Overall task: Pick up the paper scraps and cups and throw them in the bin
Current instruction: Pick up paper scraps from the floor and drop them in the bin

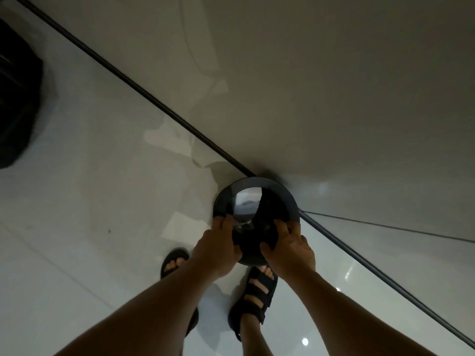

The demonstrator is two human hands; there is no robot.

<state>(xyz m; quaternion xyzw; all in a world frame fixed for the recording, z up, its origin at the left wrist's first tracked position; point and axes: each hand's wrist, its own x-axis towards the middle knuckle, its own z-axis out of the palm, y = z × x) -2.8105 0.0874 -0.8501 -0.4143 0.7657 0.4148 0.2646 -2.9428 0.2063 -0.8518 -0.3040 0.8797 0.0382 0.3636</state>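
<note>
The work is at the throwing-away end of the task; the person stands over the round dark grey bin [291, 201], which sits on the glossy white tiled floor [77, 227] against the foot of the pale wall [308, 86]. Both hands are on its near side; the left hand [218, 244] curls its fingers over the near rim and pinches the black plastic liner [253, 242]; the right hand [289, 249] clamps the same liner between thumb and curled fingers. Neither hand visibly carries a scrap or cup. Inside the bin's mouth lie pale crumpled contents [245, 204], too blurred to name as paper or cup. 2 pale patches on the floor left of the bin [180, 224] may be scraps or mere reflections; I cannot tell which. The feet wear black strapped sandals [257, 291] just beside the bin.

Judging from this, the hands seem to be spreading or straightening the liner; the next move probably calls for releasing it and then checking those patches.
</note>
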